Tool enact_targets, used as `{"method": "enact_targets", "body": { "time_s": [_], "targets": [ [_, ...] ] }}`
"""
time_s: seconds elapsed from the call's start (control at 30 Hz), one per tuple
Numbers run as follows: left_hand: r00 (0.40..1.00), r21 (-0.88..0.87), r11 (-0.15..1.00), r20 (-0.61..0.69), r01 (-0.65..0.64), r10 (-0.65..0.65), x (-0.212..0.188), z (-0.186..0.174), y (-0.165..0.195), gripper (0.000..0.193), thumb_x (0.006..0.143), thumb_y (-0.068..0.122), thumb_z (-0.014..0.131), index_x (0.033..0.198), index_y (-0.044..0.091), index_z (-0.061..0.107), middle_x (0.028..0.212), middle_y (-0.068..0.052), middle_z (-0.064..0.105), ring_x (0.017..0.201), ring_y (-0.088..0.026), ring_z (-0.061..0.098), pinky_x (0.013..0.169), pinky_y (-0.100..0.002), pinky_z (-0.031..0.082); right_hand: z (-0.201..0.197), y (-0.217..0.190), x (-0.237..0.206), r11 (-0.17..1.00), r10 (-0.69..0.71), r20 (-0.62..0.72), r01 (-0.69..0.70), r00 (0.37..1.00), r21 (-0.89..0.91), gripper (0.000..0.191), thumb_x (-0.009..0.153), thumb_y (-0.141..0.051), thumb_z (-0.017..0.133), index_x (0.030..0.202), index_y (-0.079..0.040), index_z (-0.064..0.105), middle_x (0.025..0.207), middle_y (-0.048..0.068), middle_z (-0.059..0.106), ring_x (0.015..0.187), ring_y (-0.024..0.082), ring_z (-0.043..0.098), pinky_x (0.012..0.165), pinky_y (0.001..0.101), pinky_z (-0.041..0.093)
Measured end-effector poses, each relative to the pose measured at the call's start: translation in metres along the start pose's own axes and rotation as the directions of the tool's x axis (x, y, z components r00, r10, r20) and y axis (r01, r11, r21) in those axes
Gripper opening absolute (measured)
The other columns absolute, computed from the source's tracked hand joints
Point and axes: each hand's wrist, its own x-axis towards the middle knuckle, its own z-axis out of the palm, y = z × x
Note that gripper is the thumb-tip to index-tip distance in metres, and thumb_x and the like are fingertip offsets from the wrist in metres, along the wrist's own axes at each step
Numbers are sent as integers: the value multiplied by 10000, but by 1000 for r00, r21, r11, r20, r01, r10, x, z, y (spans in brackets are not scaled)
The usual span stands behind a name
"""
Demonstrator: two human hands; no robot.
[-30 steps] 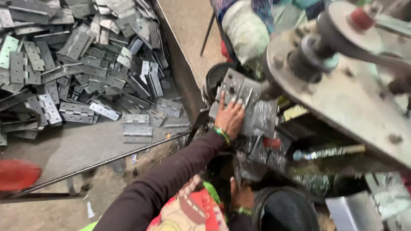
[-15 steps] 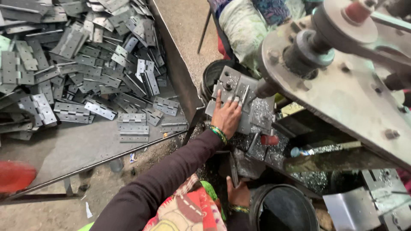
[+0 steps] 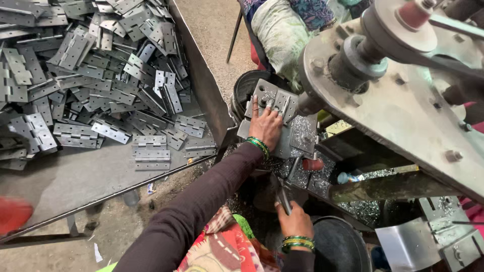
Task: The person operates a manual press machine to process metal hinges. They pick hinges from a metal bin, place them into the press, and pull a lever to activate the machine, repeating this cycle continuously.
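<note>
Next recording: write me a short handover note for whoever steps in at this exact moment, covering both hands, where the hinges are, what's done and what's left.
Left hand: flat, palm down on a metal hinge plate lying on the press bed, under the machine's big grey arm.
Right hand: low, near the body, closed on a thin metal lever.
Stock: a large pile of grey hinges lies on the sheet-metal tray to the left. Metal shavings lie around the bed.
Done: one plate lies on the bed.
Left: whether it has been pressed cannot be told; the pile remains.

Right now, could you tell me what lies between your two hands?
In the head view, metal shavings and a thin lever held by the right hand lie below the left hand.
</note>
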Motion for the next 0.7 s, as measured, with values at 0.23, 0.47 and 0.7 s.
{"method": "enact_targets", "body": {
  "time_s": [0.23,0.47,0.7],
  "targets": [
    [965,-20,999,-258,-49,42,2,20,3,377,932,198,465,1242,105,659,1256,-76,623,1361,-279,468,1219,-694,-39,110,24,18,996,59,-184,-47,981,70,719,826,-726,582,1166,-106,710,1071,239,740,1013,472,700,865,558,552],
    [970,-13,997,-231,-78,73,-23,-2,-2,265,930,174,547,1147,87,673,1194,-68,623,1375,-294,503,1236,-714,50,126,36,33,997,41,-187,-29,982,69,775,835,-748,595,1150,-49,708,1030,266,732,972,492,698,820,564,558],
    [946,63,997,-318,-52,69,-29,-3,-5,269,904,181,575,1143,96,666,1216,-96,611,1414,-307,455,1176,-776,57,31,14,-6,979,-76,-93,91,993,180,529,846,-589,643,1062,-120,760,944,259,749,958,482,689,809,537,553]
  ]
}}
